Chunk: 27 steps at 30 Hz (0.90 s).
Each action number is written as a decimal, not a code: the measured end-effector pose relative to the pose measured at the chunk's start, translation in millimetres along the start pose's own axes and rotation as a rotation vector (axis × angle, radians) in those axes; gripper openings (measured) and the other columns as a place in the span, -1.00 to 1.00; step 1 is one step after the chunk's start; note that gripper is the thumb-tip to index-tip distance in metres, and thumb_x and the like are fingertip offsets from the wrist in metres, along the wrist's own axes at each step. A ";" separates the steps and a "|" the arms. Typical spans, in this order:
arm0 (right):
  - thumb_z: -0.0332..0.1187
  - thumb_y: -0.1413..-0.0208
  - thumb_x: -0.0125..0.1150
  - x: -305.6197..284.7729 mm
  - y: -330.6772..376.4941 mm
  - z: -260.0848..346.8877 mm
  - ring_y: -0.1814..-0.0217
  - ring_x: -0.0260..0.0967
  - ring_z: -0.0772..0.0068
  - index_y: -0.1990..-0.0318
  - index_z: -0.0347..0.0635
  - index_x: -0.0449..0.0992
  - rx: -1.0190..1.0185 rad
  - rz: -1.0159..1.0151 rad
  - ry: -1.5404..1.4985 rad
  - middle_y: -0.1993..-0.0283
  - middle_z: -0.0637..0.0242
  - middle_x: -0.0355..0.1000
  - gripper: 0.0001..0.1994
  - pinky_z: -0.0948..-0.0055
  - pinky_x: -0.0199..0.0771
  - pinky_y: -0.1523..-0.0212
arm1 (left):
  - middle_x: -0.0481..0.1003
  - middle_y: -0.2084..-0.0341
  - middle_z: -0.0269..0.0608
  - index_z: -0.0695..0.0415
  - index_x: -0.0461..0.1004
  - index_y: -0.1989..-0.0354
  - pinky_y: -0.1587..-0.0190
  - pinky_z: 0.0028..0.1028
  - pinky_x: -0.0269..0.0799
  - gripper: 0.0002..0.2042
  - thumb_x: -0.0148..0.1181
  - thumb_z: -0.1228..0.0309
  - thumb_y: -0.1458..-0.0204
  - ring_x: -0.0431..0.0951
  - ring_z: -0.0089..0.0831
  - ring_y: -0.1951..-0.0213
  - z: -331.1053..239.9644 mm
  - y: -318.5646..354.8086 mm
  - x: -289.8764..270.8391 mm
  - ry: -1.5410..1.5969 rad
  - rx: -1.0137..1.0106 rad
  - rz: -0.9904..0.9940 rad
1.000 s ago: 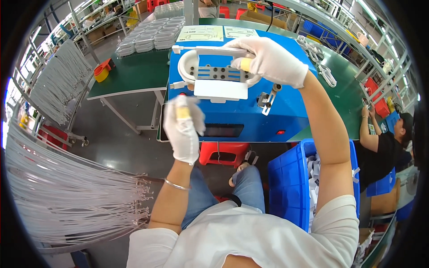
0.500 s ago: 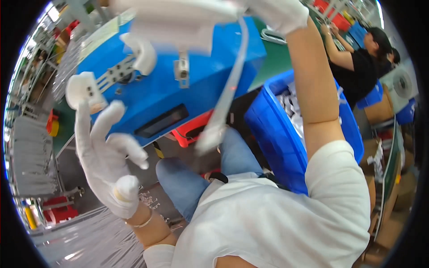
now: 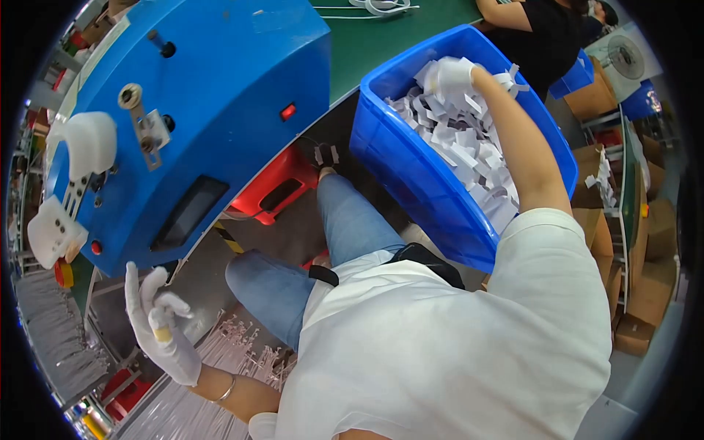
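My right hand (image 3: 449, 78), in a white glove, reaches into a blue plastic bin (image 3: 427, 182) at the right. It is among many small white strips (image 3: 463, 155) that look like paper or label pieces. Its fingers are blurred and partly lost against them, so their grip cannot be made out. White-gloved too, my left hand (image 3: 160, 326) is raised at the lower left with fingers apart and nothing in it; a yellowish band circles its thumb. Nearest to it is a blue machine (image 3: 242, 95) with white curved guides (image 3: 89, 143) on a slotted metal bracket.
A red stool (image 3: 282, 183) stands under the edge of the green table (image 3: 352, 44), where white cords (image 3: 381, 7) lie coiled. Bundles of thin clear-wrapped strands (image 3: 183, 400) lie lower left. A person in black (image 3: 539, 37) is beyond the bin; cardboard boxes (image 3: 653, 286) stand at the right.
My right hand has gone from above the machine into the bin, and the white strip that hung from it is no longer seen there. The view has turned rightward. My left hand remains open.
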State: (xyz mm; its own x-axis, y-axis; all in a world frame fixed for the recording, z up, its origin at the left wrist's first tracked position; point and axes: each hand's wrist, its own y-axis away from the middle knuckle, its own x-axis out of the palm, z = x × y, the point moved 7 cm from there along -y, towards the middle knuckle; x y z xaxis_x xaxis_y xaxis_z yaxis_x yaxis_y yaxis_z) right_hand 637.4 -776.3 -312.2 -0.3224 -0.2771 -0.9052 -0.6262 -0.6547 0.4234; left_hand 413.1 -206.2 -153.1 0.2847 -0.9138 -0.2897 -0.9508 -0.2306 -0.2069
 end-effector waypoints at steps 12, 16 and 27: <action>-0.42 0.10 0.15 6.4 88.9 43.9 0.30 0.41 0.45 0.21 -0.26 0.55 0.903 -0.312 -0.603 0.32 0.25 0.49 -0.75 0.48 0.39 0.23 | 0.48 0.18 -0.01 0.35 0.25 -0.18 0.43 -0.63 0.30 -0.41 0.06 0.09 -0.15 0.37 -0.61 0.51 -2.0 -16.6 14.8 0.023 0.028 0.064; -0.48 0.05 0.13 -113.4 72.5 70.9 0.33 0.28 0.66 0.29 -0.28 0.50 0.488 -0.528 -0.990 0.40 0.46 0.36 -0.86 0.57 0.33 0.26 | 0.53 0.19 -0.07 0.36 0.43 0.00 0.26 -0.57 0.42 -0.64 0.19 0.38 -0.08 0.51 -0.51 0.32 -45.6 -27.3 55.4 0.119 0.039 0.150; -0.61 0.03 0.18 -350.6 2.8 320.9 0.08 0.38 0.45 0.15 -0.29 0.48 -0.393 -1.241 -0.515 0.14 0.25 0.43 -0.76 0.49 0.34 -0.02 | 0.55 0.27 -0.29 0.22 0.54 0.10 0.36 -0.69 0.38 -0.70 0.11 0.73 0.02 0.46 -0.67 0.39 -146.3 -47.5 42.3 -0.219 0.857 -0.356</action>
State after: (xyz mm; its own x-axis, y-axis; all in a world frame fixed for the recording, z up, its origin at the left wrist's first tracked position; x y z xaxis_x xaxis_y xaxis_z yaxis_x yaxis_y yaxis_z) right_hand 520.9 -455.3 18.4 0.0135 0.8508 -0.5254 -0.4820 -0.4548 -0.7489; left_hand 452.5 -282.8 -18.8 0.6390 -0.7346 -0.2281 -0.4158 -0.0804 -0.9059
